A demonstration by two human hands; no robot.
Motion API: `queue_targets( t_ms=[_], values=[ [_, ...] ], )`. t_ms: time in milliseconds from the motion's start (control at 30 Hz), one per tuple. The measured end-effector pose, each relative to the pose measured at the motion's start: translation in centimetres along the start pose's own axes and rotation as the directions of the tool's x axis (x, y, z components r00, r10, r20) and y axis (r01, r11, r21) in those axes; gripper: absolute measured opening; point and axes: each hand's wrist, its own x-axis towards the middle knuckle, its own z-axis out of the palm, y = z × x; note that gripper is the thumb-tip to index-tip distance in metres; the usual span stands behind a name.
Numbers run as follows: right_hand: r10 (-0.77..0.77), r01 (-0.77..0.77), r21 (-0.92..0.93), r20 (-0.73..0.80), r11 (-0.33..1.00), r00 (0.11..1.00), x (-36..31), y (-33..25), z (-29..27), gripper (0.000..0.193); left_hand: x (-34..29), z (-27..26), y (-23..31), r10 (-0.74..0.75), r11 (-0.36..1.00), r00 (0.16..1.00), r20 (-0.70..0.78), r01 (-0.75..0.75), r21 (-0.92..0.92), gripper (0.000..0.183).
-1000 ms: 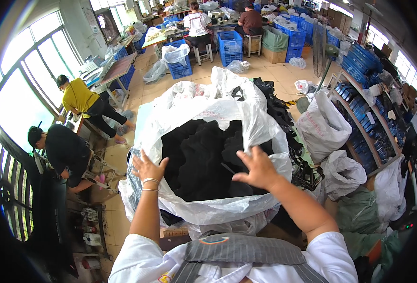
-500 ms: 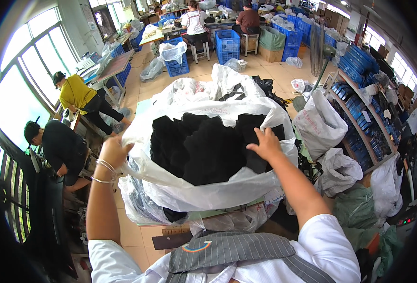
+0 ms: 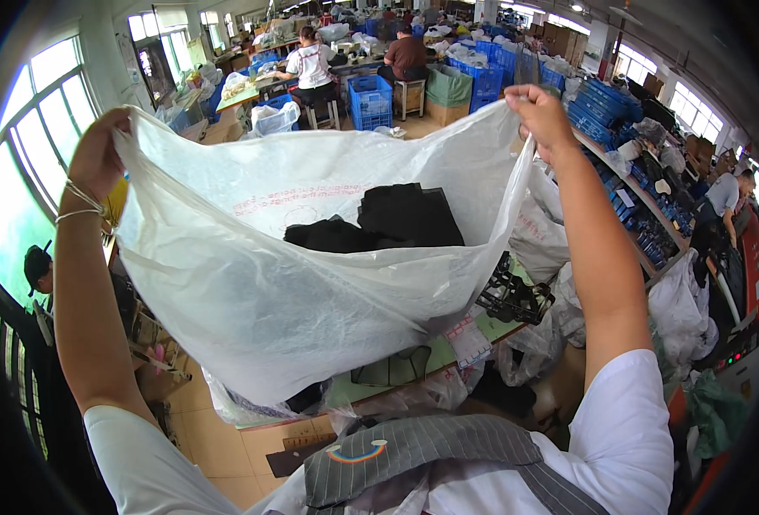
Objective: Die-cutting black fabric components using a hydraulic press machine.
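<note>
A large white plastic bag is stretched wide between my two raised hands, with faint red print on its inner far wall. My left hand grips the rim at the left, a pale bracelet round its wrist. At the upper right, my right hand pinches the opposite corner of the rim. Inside lie stacked black fabric pieces, partly hidden by the near wall of the bag. Under the bag is a pale green tabletop, with a dark clear-looking sheet on it.
Black strappy items and a printed paper lie on the table's right side. White sacks and a shelf of blue items stand right. Blue crates and seated people are at the back; another person bends at far right.
Both hands have risen and spread outward, lifting the bag's rim and drawing it taut. The black pieces sit deeper behind the near wall. My view has tipped up.
</note>
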Motion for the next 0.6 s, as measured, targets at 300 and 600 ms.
queue_targets(
  t_ms=[300,600],
  values=[
    [-0.09,0.065,0.137,0.182,0.988,0.979,-5.6,-1.7,7.2,0.012,-4.4,1.7,-4.1,0.072,0.986,0.989,0.128,-0.052,-0.158,0.019],
    [-0.11,0.086,0.119,0.214,0.989,0.971,-8.7,-1.9,8.6,0.012,-16.8,24.0,-12.8,0.637,0.36,0.608,0.473,-0.778,0.514,0.026]
  ],
)
